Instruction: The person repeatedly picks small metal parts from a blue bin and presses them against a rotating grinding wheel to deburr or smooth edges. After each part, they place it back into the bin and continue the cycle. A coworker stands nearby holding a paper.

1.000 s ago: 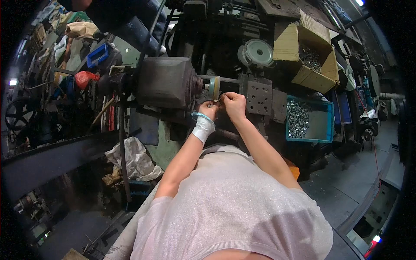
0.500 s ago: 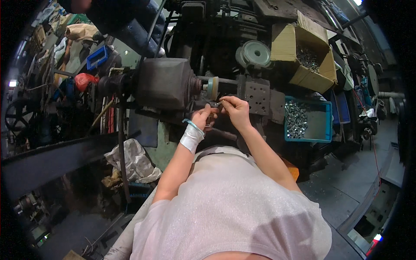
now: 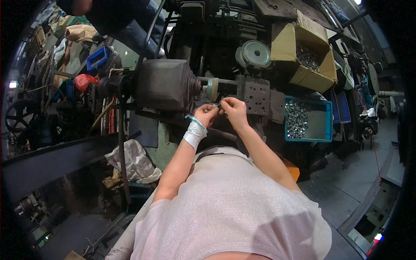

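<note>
My left hand and my right hand meet in front of the machine, fingertips pinched close together. Between them is a small metal piece, too small to name and mostly covered by the fingers. A white wrap with a light blue band circles my left wrist. Just beyond the fingers stands a small wheel with a pale, yellowish rim, mounted on the spindle of the dark machine housing. To the right of my right hand is a steel block with several holes.
A blue-green tray at the right holds many small shiny metal parts. Behind it, an open cardboard box contains more metal pieces. A round metal disc sits at the back. A post and white sack are at the left.
My left hand has shifted slightly up and its fingers have curled in closer. My right hand has come down slightly, and the small metal piece is more covered now.
</note>
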`<state>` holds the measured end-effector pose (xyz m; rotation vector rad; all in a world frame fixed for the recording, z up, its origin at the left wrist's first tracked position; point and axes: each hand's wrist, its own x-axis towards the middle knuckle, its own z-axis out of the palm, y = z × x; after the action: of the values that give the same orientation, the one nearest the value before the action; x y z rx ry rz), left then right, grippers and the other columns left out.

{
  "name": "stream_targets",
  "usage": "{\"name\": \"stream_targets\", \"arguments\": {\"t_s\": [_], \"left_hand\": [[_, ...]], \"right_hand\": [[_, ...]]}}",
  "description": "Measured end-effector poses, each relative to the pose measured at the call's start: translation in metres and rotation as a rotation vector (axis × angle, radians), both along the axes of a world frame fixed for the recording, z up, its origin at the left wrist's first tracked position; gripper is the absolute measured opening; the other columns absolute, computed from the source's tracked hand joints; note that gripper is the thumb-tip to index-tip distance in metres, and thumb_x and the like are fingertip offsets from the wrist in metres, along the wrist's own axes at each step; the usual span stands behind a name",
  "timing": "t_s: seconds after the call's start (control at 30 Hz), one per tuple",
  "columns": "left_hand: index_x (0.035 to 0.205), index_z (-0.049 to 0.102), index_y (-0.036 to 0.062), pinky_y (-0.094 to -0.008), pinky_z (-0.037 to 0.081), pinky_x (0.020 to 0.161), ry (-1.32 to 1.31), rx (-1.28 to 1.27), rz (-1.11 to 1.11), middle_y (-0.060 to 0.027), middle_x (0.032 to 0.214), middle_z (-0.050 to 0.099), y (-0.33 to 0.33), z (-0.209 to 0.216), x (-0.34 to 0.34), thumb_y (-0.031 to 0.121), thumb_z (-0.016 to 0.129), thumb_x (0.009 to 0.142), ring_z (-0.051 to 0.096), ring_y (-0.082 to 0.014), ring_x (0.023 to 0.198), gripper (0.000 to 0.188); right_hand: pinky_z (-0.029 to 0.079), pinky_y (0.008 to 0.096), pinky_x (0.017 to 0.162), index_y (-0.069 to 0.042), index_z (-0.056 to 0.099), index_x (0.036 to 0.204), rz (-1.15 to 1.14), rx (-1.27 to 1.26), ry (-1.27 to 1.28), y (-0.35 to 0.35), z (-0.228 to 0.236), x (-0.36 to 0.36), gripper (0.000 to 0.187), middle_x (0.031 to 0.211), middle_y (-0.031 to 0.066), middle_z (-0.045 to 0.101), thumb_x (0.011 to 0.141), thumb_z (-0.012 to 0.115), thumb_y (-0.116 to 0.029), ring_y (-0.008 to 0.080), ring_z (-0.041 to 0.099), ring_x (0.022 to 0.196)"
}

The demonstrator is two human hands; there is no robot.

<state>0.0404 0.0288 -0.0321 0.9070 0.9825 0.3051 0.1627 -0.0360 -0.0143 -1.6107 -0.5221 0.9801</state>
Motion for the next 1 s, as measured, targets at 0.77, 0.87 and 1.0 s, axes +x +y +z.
{"name": "stream_targets", "arguments": {"t_s": [0.77,0.87,1.0], "left_hand": [[0.078,0.055,0.0065,-0.0211,0.034,0.041,0.111,0.104,0.154,-0.0004,0.064,0.053,-0.002,-0.022,0.021,0.021,0.065,0.070,0.046,-0.0083,0.051,0.019],[0.084,0.055,0.0065,-0.0194,0.034,0.043,0.093,0.037,0.116,0.0000,0.068,0.053,-0.005,-0.009,0.016,0.030,0.060,0.077,0.046,-0.0074,0.054,0.026],[0.094,0.052,0.0049,-0.0181,0.035,0.044,-0.295,-0.336,0.096,-0.0006,0.073,0.052,-0.007,-0.009,-0.008,0.037,0.047,0.085,0.046,-0.0078,0.057,0.034]], "right_hand": [[0.041,0.0243,0.050,0.003,0.062,0.079,-0.108,-0.003,-0.229,0.021,-0.042,0.003,0.013,0.064,0.0098,0.061,0.073,0.059,-0.009,0.0115,0.054,0.054],[0.041,0.0230,0.048,0.002,0.062,0.075,-0.122,0.013,0.001,0.016,-0.034,0.005,0.011,0.063,0.0072,0.059,0.073,0.057,-0.007,0.0116,0.053,0.051],[0.035,0.0215,0.039,-0.003,0.057,0.074,-0.199,0.146,0.704,-0.001,0.002,0.014,0.008,0.059,0.0030,0.053,0.072,0.051,-0.009,0.0099,0.048,0.046]]}}
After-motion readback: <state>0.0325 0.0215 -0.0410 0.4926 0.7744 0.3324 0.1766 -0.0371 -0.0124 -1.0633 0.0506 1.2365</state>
